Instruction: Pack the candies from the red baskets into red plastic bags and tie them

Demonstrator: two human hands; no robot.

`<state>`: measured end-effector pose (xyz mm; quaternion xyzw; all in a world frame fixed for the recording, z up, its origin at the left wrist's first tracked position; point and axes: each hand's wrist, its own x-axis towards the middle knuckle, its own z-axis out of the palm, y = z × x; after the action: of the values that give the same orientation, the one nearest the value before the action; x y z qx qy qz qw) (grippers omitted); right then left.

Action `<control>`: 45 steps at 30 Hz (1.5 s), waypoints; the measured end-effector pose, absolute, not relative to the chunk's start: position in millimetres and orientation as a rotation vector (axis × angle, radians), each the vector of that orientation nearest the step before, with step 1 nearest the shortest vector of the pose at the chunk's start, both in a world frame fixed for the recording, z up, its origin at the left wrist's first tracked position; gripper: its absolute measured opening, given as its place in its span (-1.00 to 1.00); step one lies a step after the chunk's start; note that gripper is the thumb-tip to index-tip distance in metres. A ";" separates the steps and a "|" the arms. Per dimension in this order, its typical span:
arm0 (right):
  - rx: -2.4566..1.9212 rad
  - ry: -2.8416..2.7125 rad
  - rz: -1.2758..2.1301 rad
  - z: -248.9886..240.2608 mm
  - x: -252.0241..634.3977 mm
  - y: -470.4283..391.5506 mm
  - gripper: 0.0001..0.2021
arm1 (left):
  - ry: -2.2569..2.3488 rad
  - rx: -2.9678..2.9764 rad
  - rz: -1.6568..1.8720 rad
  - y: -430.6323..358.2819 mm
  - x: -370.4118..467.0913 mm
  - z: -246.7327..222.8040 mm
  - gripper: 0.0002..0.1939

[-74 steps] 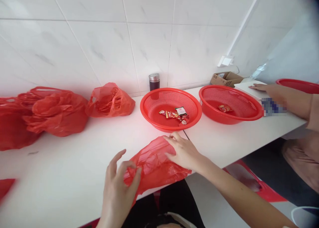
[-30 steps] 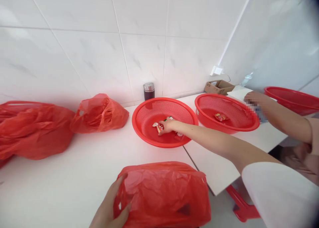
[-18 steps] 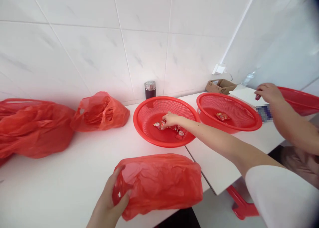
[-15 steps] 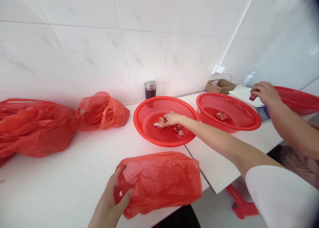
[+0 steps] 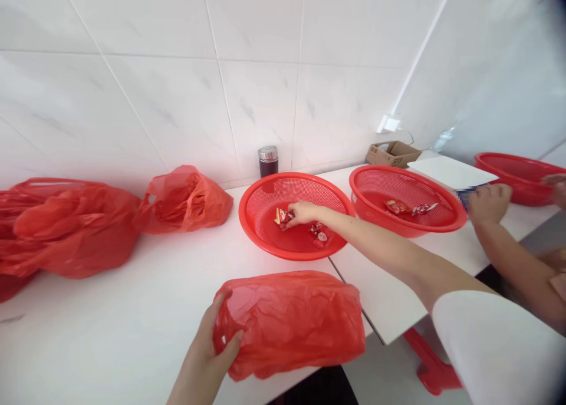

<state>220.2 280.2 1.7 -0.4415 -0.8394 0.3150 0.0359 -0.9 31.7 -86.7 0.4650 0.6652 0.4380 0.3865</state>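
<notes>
My left hand (image 5: pixel 214 340) grips the left end of a red plastic bag (image 5: pixel 296 322), which lies at the front edge of the white table. Inside the near red basket (image 5: pixel 294 253), my right hand (image 5: pixel 305 212) has its fingers closed on a small red snack packet (image 5: pixel 283 217). More red packets (image 5: pixel 319 234) lie in that basket, just to the right of and below my right hand.
Red bags (image 5: pixel 84 228) and a smaller red bag (image 5: pixel 186 200) lie at left. A dark flask (image 5: pixel 268 162) stands by the wall. A second red basket (image 5: pixel 409 225) holds packets; behind it sits a cardboard box (image 5: pixel 392 154). Another person's hands (image 5: pixel 490 204) are at right, near a third basket (image 5: pixel 517 178).
The other person's hand has moved down from above the table, and a second packet now shows in the middle basket. The packet at my right hand has turned slightly.
</notes>
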 end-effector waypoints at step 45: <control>-1.417 -3.110 0.774 -38.8 256.7 297.3 -0.45 | 1.696 1.127 1.072 18.4 0.7 -77.3 -0.31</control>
<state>256.7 297.3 -38.8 -0.3978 -0.8729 0.2173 -0.1802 0.7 18.4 -77.3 0.4469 0.6729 0.4254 0.4080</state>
